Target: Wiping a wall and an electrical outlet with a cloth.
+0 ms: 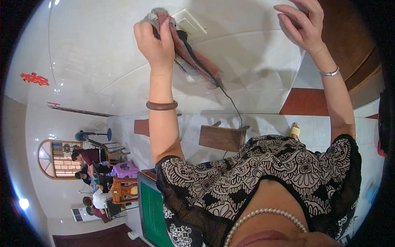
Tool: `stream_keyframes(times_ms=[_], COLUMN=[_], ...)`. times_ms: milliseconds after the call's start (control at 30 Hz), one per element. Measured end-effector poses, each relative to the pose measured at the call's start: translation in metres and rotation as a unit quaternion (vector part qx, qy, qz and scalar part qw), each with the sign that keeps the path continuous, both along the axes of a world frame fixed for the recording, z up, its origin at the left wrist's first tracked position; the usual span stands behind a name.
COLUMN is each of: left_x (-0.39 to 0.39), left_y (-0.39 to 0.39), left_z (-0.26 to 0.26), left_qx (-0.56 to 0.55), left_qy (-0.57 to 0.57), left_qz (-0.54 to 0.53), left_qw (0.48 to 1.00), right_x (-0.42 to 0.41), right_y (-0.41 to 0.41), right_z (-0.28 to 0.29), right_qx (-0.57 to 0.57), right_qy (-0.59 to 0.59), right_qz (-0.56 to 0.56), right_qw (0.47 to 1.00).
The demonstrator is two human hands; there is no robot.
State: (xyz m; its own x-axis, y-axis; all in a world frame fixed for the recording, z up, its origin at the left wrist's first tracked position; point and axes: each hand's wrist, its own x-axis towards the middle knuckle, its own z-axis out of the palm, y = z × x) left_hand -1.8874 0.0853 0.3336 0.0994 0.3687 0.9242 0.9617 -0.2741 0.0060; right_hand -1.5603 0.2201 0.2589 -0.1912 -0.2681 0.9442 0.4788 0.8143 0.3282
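Note:
My left hand (pixel 157 40) grips a worn red and grey cloth (pixel 207 63) against the pale tiled wall (pixel 101 46). Part of the cloth is bunched between thumb and fingers; the rest hangs down below a white wall plate (pixel 193 23). A black plug (pixel 182 35) shows at the lower edge of that plate, partly covered by the cloth. From it a dark cord (pixel 233 103) runs along the cloth and down towards the floor. Held up near the wall's right edge, my right hand (pixel 304 26) is empty, its fingers bent and spread.
Below the cloth stands a small wooden stool (pixel 220 136); another stool (pixel 141 127) is partly behind my left arm. To the left are a green-topped table (pixel 153 213), a carved wooden chair (pixel 120 190), a purple plastic stool (pixel 125 169) and several seated people (pixel 95 157). A brown wooden surface (pixel 345 40) rises at right.

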Motion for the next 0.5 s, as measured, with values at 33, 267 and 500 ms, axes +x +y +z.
stream_keyframes(times_ms=[33,267,500], left_x=[0.005,0.025,0.072], left_y=[0.003,-0.011,-0.013], left_z=[0.004,-0.03,-0.035], left_qx=[0.018,-0.055,0.056], left_qy=[0.027,-0.023,-0.037], left_qz=[-0.025,0.098,0.105], left_qw=[0.999,0.993,0.992], right_x=[0.0,0.009,0.007], right_y=[-0.001,0.007,-0.003], right_z=[0.0,-0.009,-0.001], right_qx=[0.0,-0.004,-0.037], right_qy=[0.0,0.003,-0.023], right_qz=[0.0,-0.012,-0.011], right_qw=[1.0,1.0,0.999])
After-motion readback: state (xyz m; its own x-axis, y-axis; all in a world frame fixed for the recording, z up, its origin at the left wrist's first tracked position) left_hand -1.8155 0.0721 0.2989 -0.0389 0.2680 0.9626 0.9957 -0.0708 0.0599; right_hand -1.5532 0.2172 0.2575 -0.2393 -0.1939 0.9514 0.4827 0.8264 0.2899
